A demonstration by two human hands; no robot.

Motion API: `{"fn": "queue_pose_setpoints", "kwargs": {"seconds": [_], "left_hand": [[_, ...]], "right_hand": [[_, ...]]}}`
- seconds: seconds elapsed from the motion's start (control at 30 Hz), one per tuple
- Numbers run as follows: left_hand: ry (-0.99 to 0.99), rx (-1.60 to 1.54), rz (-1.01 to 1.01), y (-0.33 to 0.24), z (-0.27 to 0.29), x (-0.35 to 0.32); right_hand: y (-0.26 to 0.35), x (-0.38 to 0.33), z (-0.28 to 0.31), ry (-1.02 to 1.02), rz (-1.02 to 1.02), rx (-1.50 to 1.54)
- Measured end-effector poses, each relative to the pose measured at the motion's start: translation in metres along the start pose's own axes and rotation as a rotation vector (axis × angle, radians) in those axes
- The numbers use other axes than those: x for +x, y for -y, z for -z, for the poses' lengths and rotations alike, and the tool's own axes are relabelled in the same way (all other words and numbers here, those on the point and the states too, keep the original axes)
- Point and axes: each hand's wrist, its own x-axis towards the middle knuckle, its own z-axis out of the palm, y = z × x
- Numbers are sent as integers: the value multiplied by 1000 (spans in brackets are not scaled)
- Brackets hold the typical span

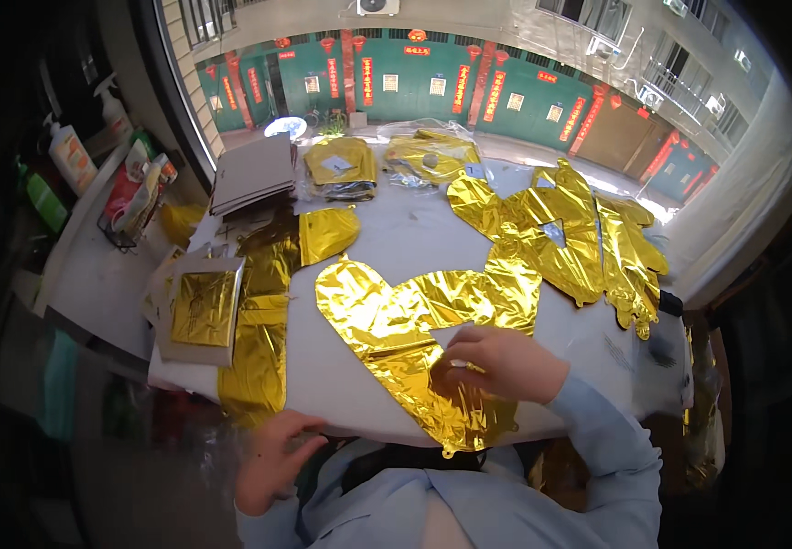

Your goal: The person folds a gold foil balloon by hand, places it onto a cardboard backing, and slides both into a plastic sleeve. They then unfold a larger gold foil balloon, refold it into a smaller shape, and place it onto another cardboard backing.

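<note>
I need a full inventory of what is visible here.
Table: one, white, centre
Foil sheet: apparently one, gold, near middle
Foil pile: several pieces, gold, table's right
Foil strips: count unclear, gold, left
Foil bundles: two, gold, far edge
Board stack: one, grey, far left
Foil-topped board: one, gold-grey, left
Bottles: several, white and green, leftmost
Curtain: one, white, right
Banners: many, red, outside
Sleeves: two, light blue, below
Left hand: one, bare, near edge
Right hand: one, bare, over foil sheet

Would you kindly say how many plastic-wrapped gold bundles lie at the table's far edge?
2: the left bundle beside the grey cardboard stack, the right bundle farther along; more may be hidden.
</note>
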Motion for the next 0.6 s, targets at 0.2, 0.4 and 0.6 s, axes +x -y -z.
{"fn": "queue_pose_setpoints", "kwargs": {"seconds": [0.2,0.4,0.6], "left_hand": [[-467,472,-267,33,50,35],[-397,728,5,100,72,88],[-555,706,49,130,88,85]], "right_hand": [[115,117,-136,17,576,-330],[141,152,-199,-282,545,-738],[136,166,-168,-3,327,-192]]}}
